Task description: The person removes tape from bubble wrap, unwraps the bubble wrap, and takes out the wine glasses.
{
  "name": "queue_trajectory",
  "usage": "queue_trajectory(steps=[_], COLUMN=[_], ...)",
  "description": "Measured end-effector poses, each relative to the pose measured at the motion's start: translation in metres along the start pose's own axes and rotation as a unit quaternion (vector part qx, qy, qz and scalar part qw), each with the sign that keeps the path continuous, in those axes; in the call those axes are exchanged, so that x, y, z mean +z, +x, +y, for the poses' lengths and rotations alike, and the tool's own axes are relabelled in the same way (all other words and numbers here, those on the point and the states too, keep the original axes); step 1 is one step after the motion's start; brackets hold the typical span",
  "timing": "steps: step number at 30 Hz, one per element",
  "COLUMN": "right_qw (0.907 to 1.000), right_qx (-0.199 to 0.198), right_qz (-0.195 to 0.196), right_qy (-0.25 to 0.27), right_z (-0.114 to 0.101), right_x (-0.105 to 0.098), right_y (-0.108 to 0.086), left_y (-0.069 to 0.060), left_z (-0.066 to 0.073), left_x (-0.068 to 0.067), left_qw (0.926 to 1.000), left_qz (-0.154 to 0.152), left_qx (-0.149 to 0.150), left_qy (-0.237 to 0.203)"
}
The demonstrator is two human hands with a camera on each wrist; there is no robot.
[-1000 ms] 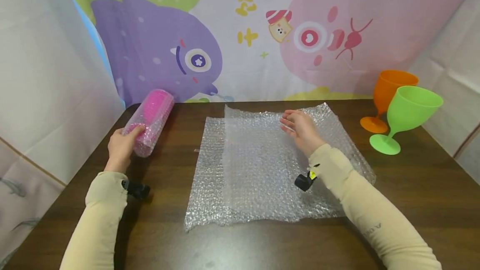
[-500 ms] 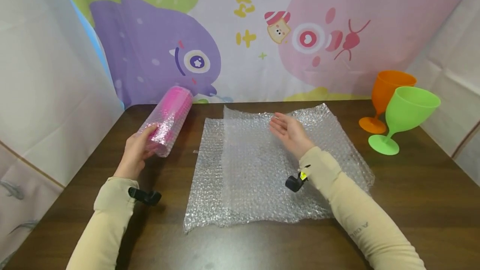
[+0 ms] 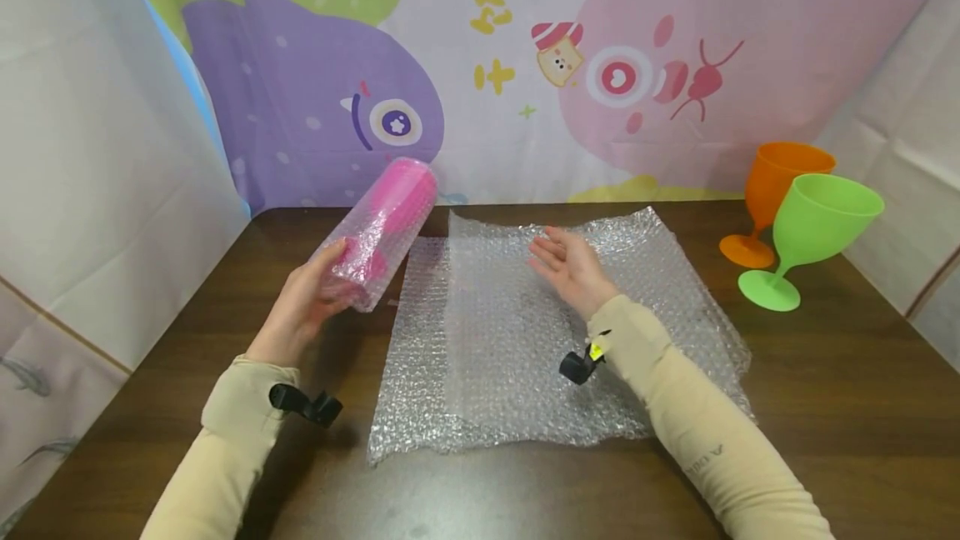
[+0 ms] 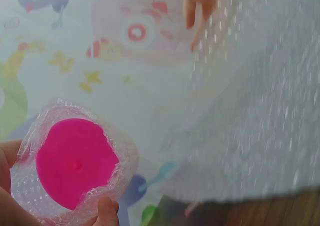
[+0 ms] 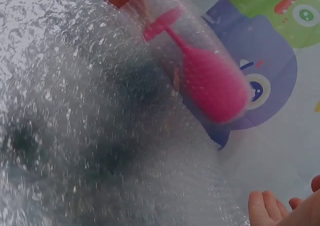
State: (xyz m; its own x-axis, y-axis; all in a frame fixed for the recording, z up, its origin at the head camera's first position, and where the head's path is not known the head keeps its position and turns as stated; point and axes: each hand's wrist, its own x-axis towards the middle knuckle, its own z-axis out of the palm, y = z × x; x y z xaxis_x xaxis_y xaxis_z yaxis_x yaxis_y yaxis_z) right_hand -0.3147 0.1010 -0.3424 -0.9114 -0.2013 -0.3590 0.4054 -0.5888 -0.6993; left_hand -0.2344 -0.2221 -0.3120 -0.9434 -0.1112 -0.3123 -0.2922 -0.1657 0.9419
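A pink goblet, rolled in clear bubble wrap, is tilted above the table at the left. My left hand grips the wrapped base end, thumb on top. In the left wrist view the round pink base shows inside the wrap's end. The right wrist view shows the goblet's stem and bowl through the plastic. Over the flat bubble wrap sheets my right hand holds nothing, its fingers extended and palm turned toward the left. Whether it touches the upper sheet I cannot tell.
At the right of the dark wooden table stand an orange goblet and a green goblet, one partly behind the other. A cartoon-printed curtain hangs at the back.
My left hand has lifted the wrapped goblet and brought it right, toward the sheets. My right hand has shifted slightly left. The sheets and the two standing goblets have stayed put.
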Motion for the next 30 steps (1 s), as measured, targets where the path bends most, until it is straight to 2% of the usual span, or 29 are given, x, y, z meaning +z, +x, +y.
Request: queue_trajectory(steps=[3, 10, 15, 21, 26, 30], right_qw=[0.9999, 0.9994, 0.9985, 0.9975, 0.9969, 0.9975], right_qx=[0.001, 0.006, 0.001, -0.02, -0.029, -0.036], right_qz=[-0.005, -0.033, -0.049, -0.064, -0.074, -0.058], right_qy=[0.009, 0.003, -0.024, -0.022, 0.004, 0.019], right_z=[0.001, 0.008, 0.013, 0.018, 0.019, 0.017], right_x=[0.003, 0.013, 0.021, 0.024, 0.023, 0.02], right_y=[0.0, -0.002, -0.006, -0.005, -0.006, -0.009], left_y=[-0.003, -0.006, -0.009, -0.014, -0.018, -0.02], left_z=[0.0, -0.005, -0.008, -0.014, -0.019, -0.024], left_x=[0.01, 0.039, 0.059, 0.079, 0.094, 0.103], left_qw=[0.9997, 0.9959, 0.9946, 0.9893, 0.9848, 0.9795], left_qz=[-0.02, -0.051, -0.083, -0.137, -0.168, -0.195], left_qx=[0.003, 0.048, 0.042, 0.037, 0.034, 0.025], left_qy=[0.012, 0.058, 0.045, 0.032, 0.026, 0.045])
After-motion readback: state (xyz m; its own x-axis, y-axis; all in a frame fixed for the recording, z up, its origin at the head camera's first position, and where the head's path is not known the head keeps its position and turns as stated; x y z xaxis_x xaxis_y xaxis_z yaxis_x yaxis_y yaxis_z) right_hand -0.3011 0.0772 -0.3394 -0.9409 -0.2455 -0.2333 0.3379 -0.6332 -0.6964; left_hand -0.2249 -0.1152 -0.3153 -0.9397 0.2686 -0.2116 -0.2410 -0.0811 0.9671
